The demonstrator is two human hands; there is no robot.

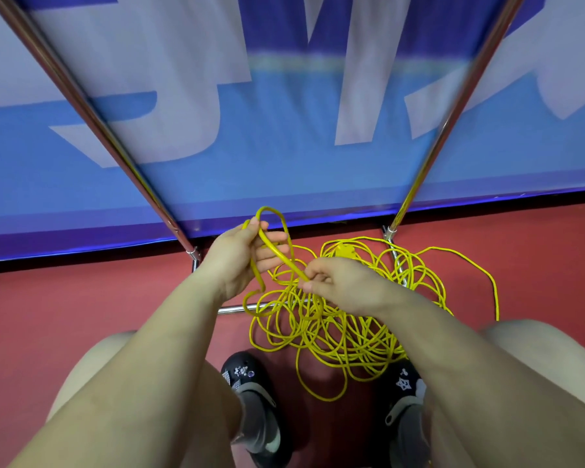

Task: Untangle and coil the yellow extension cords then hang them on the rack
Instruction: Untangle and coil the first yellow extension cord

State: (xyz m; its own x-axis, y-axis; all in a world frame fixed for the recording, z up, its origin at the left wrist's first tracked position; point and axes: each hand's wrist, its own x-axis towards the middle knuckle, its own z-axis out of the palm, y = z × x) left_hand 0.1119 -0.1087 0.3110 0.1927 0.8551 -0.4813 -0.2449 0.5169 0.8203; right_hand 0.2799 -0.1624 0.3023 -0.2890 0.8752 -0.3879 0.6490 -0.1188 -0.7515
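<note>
Cords [335, 329], yellow, lie in a loose tangle on the red floor [81, 298] at centre frame, spread between the person's two shoes and over the low bar of a metal rack [453, 106]. Many loops overlap; how many separate cords there are cannot be told. A yellow lump near the far edge of the pile may be a plug or socket, too small to say.

One strand is lifted out of the heap. Left hand [244, 255], just above and left of the pile, holds a raised loop [272, 214], with fingers curled round the strand and the loop arching over the fingertips. It probably serves as the anchor for a first coil. Right hand [338, 282], lower and to the right, pinches the same strand between thumb and curled fingers where it drops back into the tangle, likely to feed slack or tease it free.

Coiling looks barely begun: only the one loop is up, the bulk still knotted on the floor.

Rack poles run diagonally from upper left and upper right down to feet just behind the pile. A blue banner [284, 163] with large white lettering fills the upper frame behind them. Bare knees show at the lower corners, suggesting a squat close over the work.
</note>
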